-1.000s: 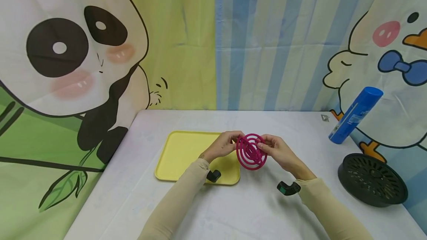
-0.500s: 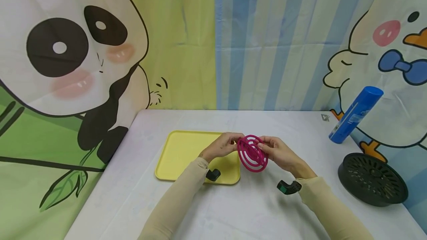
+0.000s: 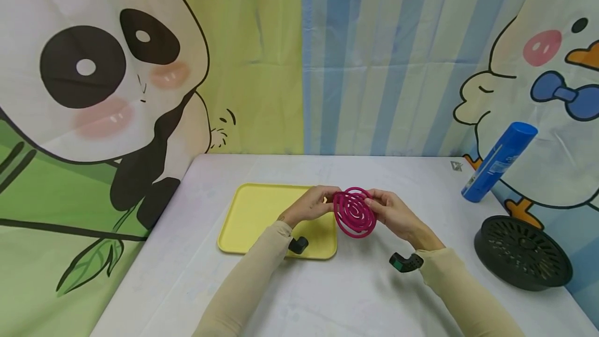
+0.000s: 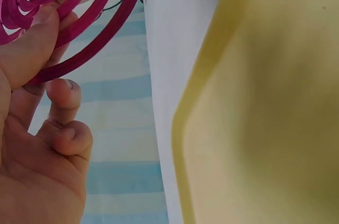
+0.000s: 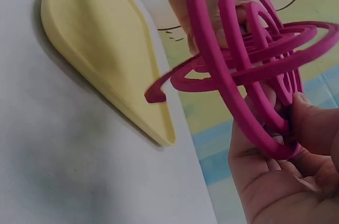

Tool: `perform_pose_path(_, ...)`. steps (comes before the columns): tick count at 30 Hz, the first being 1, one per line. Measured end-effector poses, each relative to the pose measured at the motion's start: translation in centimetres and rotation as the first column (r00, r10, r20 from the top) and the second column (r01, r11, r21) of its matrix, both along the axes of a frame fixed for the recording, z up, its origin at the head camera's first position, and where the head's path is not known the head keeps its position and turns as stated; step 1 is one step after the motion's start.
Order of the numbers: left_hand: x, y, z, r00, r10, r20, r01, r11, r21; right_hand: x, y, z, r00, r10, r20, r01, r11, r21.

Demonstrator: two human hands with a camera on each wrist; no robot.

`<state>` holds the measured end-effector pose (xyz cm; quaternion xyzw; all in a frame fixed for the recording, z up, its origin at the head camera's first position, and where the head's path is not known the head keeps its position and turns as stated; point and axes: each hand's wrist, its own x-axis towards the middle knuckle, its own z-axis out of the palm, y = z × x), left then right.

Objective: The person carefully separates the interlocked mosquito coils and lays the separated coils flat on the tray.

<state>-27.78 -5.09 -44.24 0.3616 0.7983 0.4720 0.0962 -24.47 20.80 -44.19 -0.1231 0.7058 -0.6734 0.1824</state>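
A pair of interlocked magenta spirals (image 3: 356, 211) is held up over the white table, just right of the yellow tray. My left hand (image 3: 311, 204) pinches the left edge of the spirals between thumb and fingers. On the opposite side, the thumb and fingers of my right hand (image 3: 398, 216) grip the rim. In the right wrist view the two spirals (image 5: 249, 78) cross each other at a steep angle, one threaded through the coils of the other. The left wrist view shows the left thumb lying on the coils, with the lower fingers curled beneath.
The yellow tray (image 3: 252, 217) lies flat under and left of the left hand. On the right of the table (image 3: 355, 295) are a round black slotted container (image 3: 521, 254) and a blue spray can (image 3: 498, 163). Printed cloth hangs behind.
The spirals have tilted slightly between the hands, and their coils now look more evenly nested in the head view. Both hands keep nearly the same place.
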Motion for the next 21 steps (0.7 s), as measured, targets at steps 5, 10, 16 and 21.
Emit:
perform_pose_path(5, -0.02, 0.05, 0.0, 1.0, 0.018, -0.001, -0.018, 1.0, -0.011, -0.08, -0.02, -0.26, 1.0, -0.012, 0.016, 0.012, 1.0, -0.016)
perform_pose_path(10, -0.12, 0.17, 0.04, 0.999, 0.03, -0.011, -0.03, 1.0, -0.003, -0.03, -0.09, -0.22, 0.999, -0.016, 0.027, 0.017, 0.999, -0.031)
perform_pose_path(16, -0.18, 0.23, -0.04, 0.999, 0.035, -0.039, -0.035, 0.999, 0.009, 0.03, 0.08, -0.2, 1.0, 0.002, 0.002, -0.002, 1.0, -0.024)
perform_pose_path(21, -0.16, 0.28, -0.12, 0.999, 0.018, -0.047, -0.017, 1.0, 0.014, 0.0, 0.01, -0.28, 1.0, 0.003, 0.007, -0.003, 1.0, -0.017)
